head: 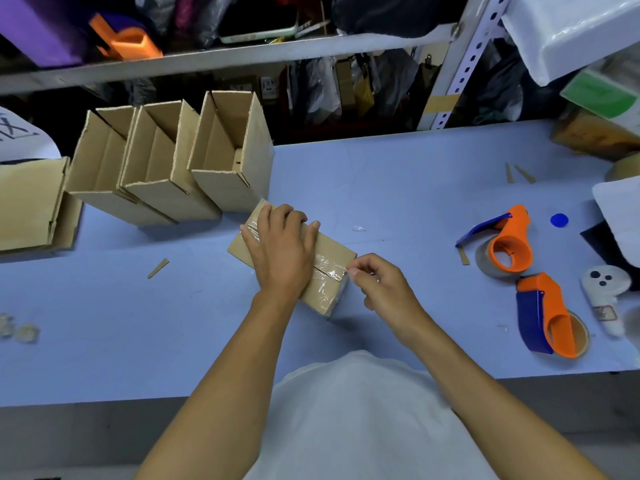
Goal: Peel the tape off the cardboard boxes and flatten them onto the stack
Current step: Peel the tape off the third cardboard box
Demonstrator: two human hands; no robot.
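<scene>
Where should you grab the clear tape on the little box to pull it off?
Pinch the clear tape at its loose end by the box's right edge, coming from the right, probably peeling leftwards along the seam. There the right hand already pinches it, while the left hand presses the box flat on the table.

Two orange tape dispensers (509,242) (550,317) are seen on the blue table (398,174), one nearer than the other. A blue cap (559,220) lies just right of the farther dispenser. A shelf (221,60) runs behind the table.
</scene>
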